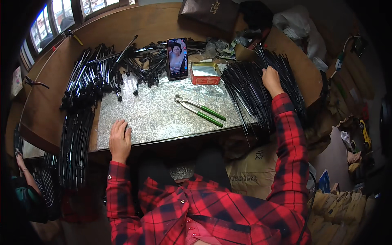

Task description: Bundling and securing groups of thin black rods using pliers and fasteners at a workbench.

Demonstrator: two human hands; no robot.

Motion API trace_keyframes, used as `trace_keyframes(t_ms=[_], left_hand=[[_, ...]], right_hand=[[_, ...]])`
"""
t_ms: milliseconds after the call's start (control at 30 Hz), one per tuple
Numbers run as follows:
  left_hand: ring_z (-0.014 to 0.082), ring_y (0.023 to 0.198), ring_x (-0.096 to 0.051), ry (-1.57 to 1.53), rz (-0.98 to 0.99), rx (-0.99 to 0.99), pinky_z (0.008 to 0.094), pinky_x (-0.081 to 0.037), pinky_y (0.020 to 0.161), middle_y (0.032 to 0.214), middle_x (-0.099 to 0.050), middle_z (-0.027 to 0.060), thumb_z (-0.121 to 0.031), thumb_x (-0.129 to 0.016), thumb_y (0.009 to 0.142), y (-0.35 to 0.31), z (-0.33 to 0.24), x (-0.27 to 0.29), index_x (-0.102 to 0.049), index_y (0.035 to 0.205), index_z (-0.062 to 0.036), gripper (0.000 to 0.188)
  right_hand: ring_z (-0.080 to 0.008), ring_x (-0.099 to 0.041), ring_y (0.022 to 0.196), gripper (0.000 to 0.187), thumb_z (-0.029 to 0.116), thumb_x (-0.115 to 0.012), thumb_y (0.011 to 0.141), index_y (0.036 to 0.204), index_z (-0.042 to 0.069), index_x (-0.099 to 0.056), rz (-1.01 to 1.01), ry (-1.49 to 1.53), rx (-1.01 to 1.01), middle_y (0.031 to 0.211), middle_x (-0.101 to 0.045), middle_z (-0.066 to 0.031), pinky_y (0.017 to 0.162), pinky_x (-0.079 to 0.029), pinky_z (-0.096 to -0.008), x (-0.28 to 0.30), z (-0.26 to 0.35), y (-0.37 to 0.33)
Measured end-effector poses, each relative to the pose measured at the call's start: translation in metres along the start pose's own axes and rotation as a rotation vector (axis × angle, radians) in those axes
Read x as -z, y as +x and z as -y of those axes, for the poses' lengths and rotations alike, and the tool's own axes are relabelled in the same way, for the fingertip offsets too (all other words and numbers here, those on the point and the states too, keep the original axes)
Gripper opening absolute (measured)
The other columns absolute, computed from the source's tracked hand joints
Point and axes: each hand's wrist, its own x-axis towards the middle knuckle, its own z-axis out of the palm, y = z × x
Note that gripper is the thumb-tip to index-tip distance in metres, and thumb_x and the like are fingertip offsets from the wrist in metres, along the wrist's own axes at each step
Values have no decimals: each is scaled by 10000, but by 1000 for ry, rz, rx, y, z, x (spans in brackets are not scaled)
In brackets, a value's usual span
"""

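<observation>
My left hand (pixel 120 141) lies flat on the front left of a speckled grey board (pixel 151 118), fingers stretched out and holding nothing. Over on the right, my right hand (pixel 271 80) is closed around the upper part of a thin black rod (pixel 263 59), above a thick pile of similar black rods (pixel 249 87). Whether it grips more than one rod is hidden by the fingers. Between my hands, end-cutting pincers (pixel 200 110) with green handles rest on the board, jaws toward the far left. Behind them stands a red and gold tin (pixel 205 79) of thin silvery pieces.
A phone (pixel 177 59) showing a video leans upright behind the board. Black rods with knobbed ends (pixel 98 73) heap at the left; a bundle (pixel 76 147) overhangs the front edge. A raised wooden rim (pixel 134 22) curves behind. Another person's arm (pixel 30 179) shows at lower left.
</observation>
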Motion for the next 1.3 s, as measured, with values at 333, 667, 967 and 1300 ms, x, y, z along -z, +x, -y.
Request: trace_keyframes(t_ms=[333, 667, 967, 1300], left_hand=[[363, 1181, -494, -15, 3, 4, 416, -384, 1000, 1179, -592, 171, -134, -571, 881, -1, 0, -1, -608, 1065, 10, 236], [363, 1186, -482, -39, 23, 14, 427, -375, 1002, 1183, -586, 172, -175, -610, 861, -1, 1, 3, -603, 1070, 9, 278], [348, 1123, -551, -451, -92, -141, 389, -427, 949, 1165, -590, 213, -202, -706, 807, 63, -99, 51, -596, 1109, 28, 395], [188, 827, -625, -918, -384, 94, 339, -514, 765, 946, -607, 89, -186, -741, 810, 132, -162, 53, -383, 1275, 36, 628]], right_hand=[[-424, -637, 766, 286, 226, -520, 925, 922, -58, -553, -85, 91, 54, 815, -650, -253, 680, -505, -491, 27, 21, 5], [-134, -604, 736, 277, 251, -421, 1007, 984, 0, -537, -407, 1023, 234, 822, -587, -48, 659, -515, -269, 126, 77, -78], [-179, -613, 808, 282, 243, -395, 1009, 1126, -4, -461, -124, 1628, 598, 932, -566, -98, 709, -551, -337, 117, 203, -104], [-360, -589, 1043, 675, 96, -653, 813, 1365, -9, -280, 170, 1299, 760, 1124, -561, -238, 868, -471, -385, 11, 324, -149]])
